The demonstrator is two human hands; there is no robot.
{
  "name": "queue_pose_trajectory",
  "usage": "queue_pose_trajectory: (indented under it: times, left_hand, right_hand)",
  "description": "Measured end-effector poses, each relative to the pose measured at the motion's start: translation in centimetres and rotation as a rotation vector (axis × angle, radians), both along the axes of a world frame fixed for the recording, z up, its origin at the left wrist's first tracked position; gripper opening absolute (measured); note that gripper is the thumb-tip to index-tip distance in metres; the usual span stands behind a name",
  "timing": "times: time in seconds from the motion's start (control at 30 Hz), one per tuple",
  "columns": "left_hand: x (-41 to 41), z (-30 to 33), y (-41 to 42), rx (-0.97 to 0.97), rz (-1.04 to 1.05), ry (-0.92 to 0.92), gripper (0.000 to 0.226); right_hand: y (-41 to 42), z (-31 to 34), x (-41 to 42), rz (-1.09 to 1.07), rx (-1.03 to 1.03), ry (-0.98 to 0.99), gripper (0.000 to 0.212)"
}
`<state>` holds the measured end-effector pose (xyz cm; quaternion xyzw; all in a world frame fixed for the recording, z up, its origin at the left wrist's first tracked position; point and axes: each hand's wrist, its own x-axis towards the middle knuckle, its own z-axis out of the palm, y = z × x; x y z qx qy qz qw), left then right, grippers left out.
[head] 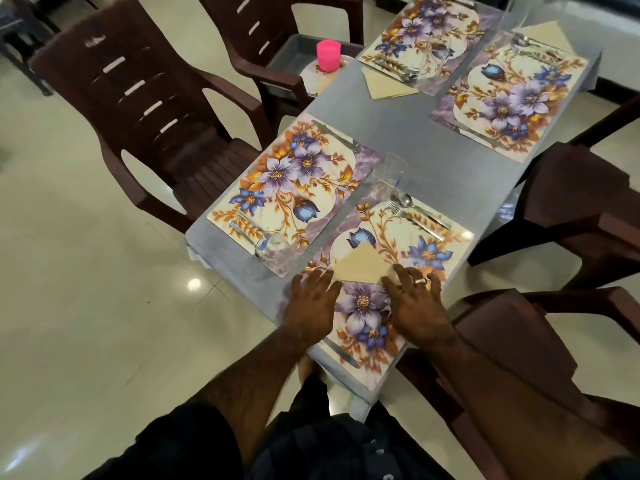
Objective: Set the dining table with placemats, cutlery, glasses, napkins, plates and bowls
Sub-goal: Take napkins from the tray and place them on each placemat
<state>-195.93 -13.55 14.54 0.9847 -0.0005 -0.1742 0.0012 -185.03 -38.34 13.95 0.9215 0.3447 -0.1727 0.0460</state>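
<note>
A beige folded napkin (362, 265) lies on the nearest floral placemat (443, 237). My left hand (311, 303) rests flat at its left corner and my right hand (419, 303), wearing a ring, rests flat at its right corner, fingers straight. On this mat a knife (341, 353) lies at the near end, a fork (414, 220) and a spoon (410, 204) at the far end. A clear glass (393, 169) stands beyond the mat. The left placemat (287, 188) carries a knife (334, 133), cutlery and a glass (272, 245).
Two far placemats (512, 102) hold cutlery, beige napkins (384, 86) and glasses (433, 65). A pink cup (328, 55) sits on plates in a grey tray (294, 53) on a chair. Dark brown plastic chairs (145, 109) ring the grey table (415, 136).
</note>
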Motion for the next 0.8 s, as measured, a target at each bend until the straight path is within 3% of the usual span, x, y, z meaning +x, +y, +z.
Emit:
queue_pose_trajectory:
  times: [0.1,0.2,0.37,0.53,0.8]
  left_hand:
    - [-1.4,-0.5,-0.7,-0.051,0.028,-0.054,0.075]
    - [-1.6,-0.9,-1.1,-0.082,0.034,-0.093,0.08]
    - [0.1,-1.4,-0.4,-0.058,0.035,-0.02,0.091]
    - [-0.1,-1.6,0.5,-0.028,0.068,0.024,0.094]
    - [-1.8,-0.9,0.8,-0.037,0.189,0.061,0.099]
  right_hand:
    - [0.3,-0.6,-1.8,-0.022,0.078,0.03,0.087]
    - [1.6,-1.0,-2.9,-0.019,0.122,0.017,0.074]
    - [2.8,-2.0,-2.7,-0.005,0.118,0.009,0.066]
    - [0.7,-2.3,-2.4,-0.056,0.111,0.064,0.073]
    - [-4.4,-1.7,-1.6,-0.2,0.074,-0.011,0.08]
